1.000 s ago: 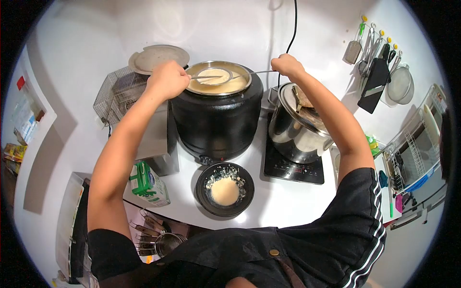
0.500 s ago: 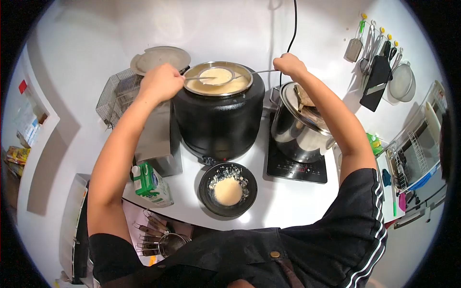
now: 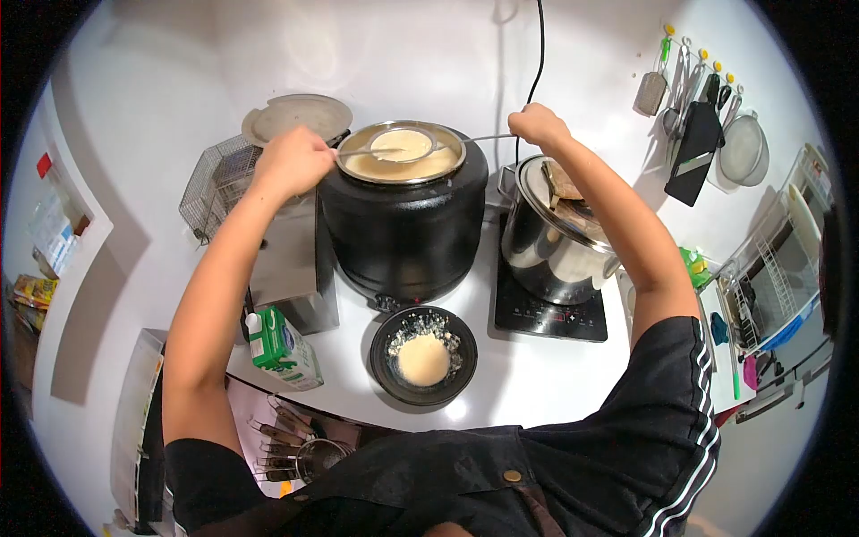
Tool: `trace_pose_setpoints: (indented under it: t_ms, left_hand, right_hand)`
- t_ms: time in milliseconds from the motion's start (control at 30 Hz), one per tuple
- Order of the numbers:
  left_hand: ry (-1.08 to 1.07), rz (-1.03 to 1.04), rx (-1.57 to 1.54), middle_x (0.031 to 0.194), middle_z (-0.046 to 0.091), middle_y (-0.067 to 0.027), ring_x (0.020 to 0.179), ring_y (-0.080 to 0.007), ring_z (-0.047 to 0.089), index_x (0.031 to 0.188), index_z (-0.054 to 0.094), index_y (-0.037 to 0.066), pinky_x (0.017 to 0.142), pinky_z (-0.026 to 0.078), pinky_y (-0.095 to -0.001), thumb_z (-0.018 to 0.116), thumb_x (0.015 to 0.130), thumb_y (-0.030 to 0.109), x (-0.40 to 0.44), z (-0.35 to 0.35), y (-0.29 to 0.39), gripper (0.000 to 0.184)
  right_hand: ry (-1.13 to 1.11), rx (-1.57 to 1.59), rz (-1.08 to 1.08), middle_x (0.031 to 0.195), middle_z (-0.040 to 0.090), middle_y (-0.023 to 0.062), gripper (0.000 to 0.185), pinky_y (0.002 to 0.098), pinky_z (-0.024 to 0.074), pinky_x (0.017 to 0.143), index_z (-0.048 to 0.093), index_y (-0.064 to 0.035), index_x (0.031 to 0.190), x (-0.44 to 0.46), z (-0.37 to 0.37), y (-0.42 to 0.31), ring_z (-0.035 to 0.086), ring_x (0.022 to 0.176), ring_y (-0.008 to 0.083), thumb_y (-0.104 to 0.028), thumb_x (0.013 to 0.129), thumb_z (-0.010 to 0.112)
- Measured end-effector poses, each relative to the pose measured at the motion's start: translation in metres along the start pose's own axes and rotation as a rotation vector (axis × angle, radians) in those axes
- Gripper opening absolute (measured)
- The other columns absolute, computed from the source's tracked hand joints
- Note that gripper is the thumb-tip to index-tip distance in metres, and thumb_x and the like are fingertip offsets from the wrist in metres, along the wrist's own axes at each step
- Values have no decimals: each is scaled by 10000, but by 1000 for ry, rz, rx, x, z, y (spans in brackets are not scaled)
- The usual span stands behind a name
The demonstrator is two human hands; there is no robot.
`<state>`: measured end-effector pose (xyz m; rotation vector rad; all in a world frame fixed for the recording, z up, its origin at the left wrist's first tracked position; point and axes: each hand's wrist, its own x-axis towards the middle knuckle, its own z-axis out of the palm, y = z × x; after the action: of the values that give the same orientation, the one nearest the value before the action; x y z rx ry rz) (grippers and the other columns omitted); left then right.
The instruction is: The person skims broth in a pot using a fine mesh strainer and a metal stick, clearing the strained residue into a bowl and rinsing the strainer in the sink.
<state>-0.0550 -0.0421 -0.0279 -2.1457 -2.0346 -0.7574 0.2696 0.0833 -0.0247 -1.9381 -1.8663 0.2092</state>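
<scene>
My left hand (image 3: 293, 163) is closed around the end of a thin metal spoon (image 3: 365, 152), whose far end reaches into a round strainer (image 3: 435, 146). The handle of that strainer runs to my right hand (image 3: 540, 125), closed on it above the steel pot. Pale cream liquid fills the strainer, which rests low in the open mouth of a black soup kettle (image 3: 403, 237) holding more of the same liquid. The spoon's tip is hidden in the liquid. A black bowl (image 3: 385, 380) in front holds cream liquid with whitish lumps on its inner wall.
A lidded steel pot (image 3: 546, 246) sits on an induction cooker (image 3: 550, 320) at right. A green carton (image 3: 284, 351) stands front left, near a wire basket (image 3: 210, 183) and a round lid (image 3: 300, 118). Utensils and a sieve (image 3: 744, 150) hang on the right wall.
My left hand has shifted slightly left and down with the spoon. My right hand keeps its hold on the strainer. The whole view has tilted a little.
</scene>
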Motion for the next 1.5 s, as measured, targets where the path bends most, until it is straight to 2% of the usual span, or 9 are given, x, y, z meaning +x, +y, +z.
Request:
trace_pose_setpoints:
  t_ms: [200, 333, 600, 700, 1233, 1300, 1333, 1433, 1500]
  left_hand:
    - [-96, -46, -59, 658, 611, -149, 677, -289, 599, 705, 669, 54, 632, 451, -376, 573, 712, 250, -2, -5, 0, 219]
    - [-34, -80, -25, 662, 610, -154, 668, -287, 596, 706, 672, 60, 627, 449, -371, 576, 713, 256, 1, 0, -4, 218]
    - [-86, 39, -33, 707, 614, -177, 683, -314, 592, 738, 666, 50, 641, 453, -386, 575, 717, 254, -5, -3, 12, 224]
    - [-14, -36, 23, 734, 613, -186, 708, -327, 592, 758, 664, 49, 656, 457, -399, 574, 717, 246, 3, 0, 7, 220]
    - [-35, 25, -17, 733, 607, -190, 721, -330, 590, 729, 664, 53, 657, 459, -397, 564, 713, 258, 10, 8, 9, 228]
    - [100, 56, -13, 610, 574, -184, 574, -302, 560, 679, 655, 35, 572, 426, -385, 568, 729, 247, 12, 15, 5, 235]
    - [102, 53, -15, 610, 574, -184, 574, -302, 560, 679, 655, 35, 572, 426, -385, 568, 729, 247, 13, 18, 3, 235]
    - [13, 125, -51, 625, 576, -190, 593, -324, 564, 685, 650, 31, 581, 431, -396, 564, 721, 249, 15, 15, 11, 237]
    - [-51, -44, 76, 757, 617, -176, 735, -333, 592, 767, 663, 60, 658, 461, -402, 552, 716, 244, 18, 12, 15, 221]
  right_hand:
    - [-14, -1, 8, 889, 630, 149, 362, 343, 443, 737, 633, -18, 839, -8, -3, 0, 595, 859, 289, -286, 646, 484]
    - [-7, -29, 3, 901, 628, 155, 373, 347, 447, 732, 629, -12, 849, -7, 0, -1, 597, 856, 291, -289, 646, 485]
    - [-43, -23, -4, 909, 621, 171, 381, 354, 458, 721, 622, 6, 839, 0, 0, -2, 601, 829, 296, -292, 650, 478]
    - [-53, -21, 10, 911, 620, 171, 380, 352, 457, 724, 623, 5, 846, -4, -2, -5, 602, 828, 293, -287, 654, 475]
    - [-20, -34, -4, 873, 631, 156, 364, 337, 459, 709, 636, -10, 835, -5, -2, -3, 605, 818, 284, -275, 642, 477]
    - [-31, -37, -8, 872, 631, 158, 368, 339, 459, 708, 635, -7, 840, -8, -2, -2, 605, 819, 285, -275, 642, 478]
    - [-37, -40, -17, 872, 630, 160, 372, 341, 460, 707, 634, -5, 844, -8, -4, -4, 605, 821, 287, -275, 641, 479]
    - [-75, -36, 9, 867, 631, 159, 371, 344, 457, 712, 632, 0, 835, -9, -6, -7, 606, 820, 288, -277, 640, 480]
    - [-55, -47, -5, 864, 630, 159, 365, 344, 457, 707, 631, 0, 825, -9, -2, -7, 606, 814, 287, -276, 640, 481]
